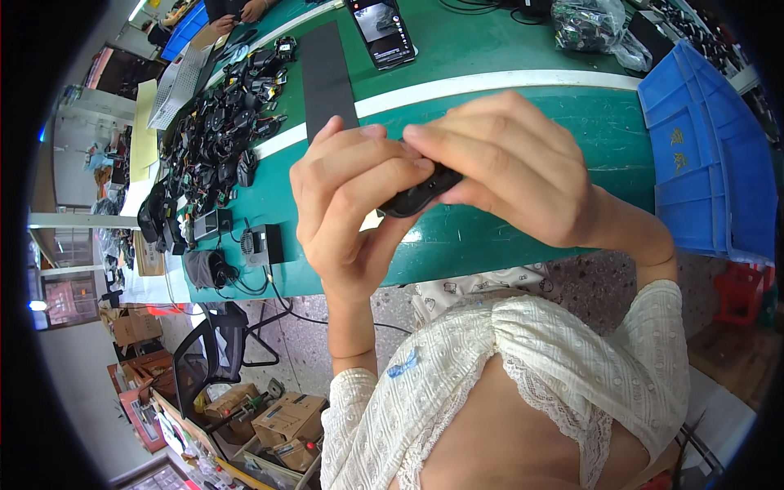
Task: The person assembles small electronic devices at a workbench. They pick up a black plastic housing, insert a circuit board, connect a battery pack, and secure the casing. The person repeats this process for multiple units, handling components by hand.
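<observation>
Both hands are up in front of the chest, over the near part of the green bench (588, 139), close together at a small black piece (416, 198) of smooth, curved casing. Left hand (347, 196) curls round the piece's left part, fingers bent over the top; right hand (518, 171) pinches the right end, fingers above, thumb below. Fingers hide much of the piece; its exact kind cannot be told. Beyond the hands, a dark flat strip (328, 73) lies across the bench, its near end partly behind the left hand. Just right of its far end, a phone (384, 34) stands with its screen lit. Left of the strip, a wide heap of black parts (220, 122) spreads over the bench; nearer, a small black boxy device (261, 245) sits among loose cables. Far right, a blue plastic crate (702, 155) stands at the bench's right end; near its far corner, a clear plastic bag (588, 24) holds small parts. At the far upper left, another person's hands (237, 18) show at dark items. On the speckled floor at left, a black chair (196, 367).
</observation>
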Demonstrator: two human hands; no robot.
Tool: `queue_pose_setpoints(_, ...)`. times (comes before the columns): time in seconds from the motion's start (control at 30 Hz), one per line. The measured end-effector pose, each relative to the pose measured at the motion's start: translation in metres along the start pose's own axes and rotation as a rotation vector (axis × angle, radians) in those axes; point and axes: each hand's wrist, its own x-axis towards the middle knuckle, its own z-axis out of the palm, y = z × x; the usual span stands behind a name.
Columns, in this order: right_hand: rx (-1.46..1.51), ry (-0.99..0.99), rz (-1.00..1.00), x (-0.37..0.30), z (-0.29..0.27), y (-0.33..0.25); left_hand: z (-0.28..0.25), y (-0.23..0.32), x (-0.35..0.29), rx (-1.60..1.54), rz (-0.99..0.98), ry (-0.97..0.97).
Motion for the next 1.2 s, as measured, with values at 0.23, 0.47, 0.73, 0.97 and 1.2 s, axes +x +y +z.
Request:
queue_pose_setpoints(0.23,-0.070,0.043,-0.073,-0.005,-0.002,-0.002,0.003,0.001,-0.003,-0.021,0.034,0.003)
queue_pose_setpoints(0.47,0.094,0.009,0.162,-0.012,0.004,0.006,0.008,-0.013,-0.013,-0.030,-0.029,0.029)
queue_pose_setpoints(0.73,1.134,-0.152,0.763,-0.054,0.058,0.017,0.002,-0.025,-0.027,-0.150,-0.018,0.023)
queue_pose_setpoints(0.97,1.280,-0.067,0.888,-0.042,0.042,0.027,0.000,-0.026,-0.045,-0.248,-0.078,0.050)
queue_pose_setpoints(1.2,1.260,-0.050,0.855,-0.033,0.025,0.024,0.004,-0.015,-0.056,-0.345,-0.243,0.035)
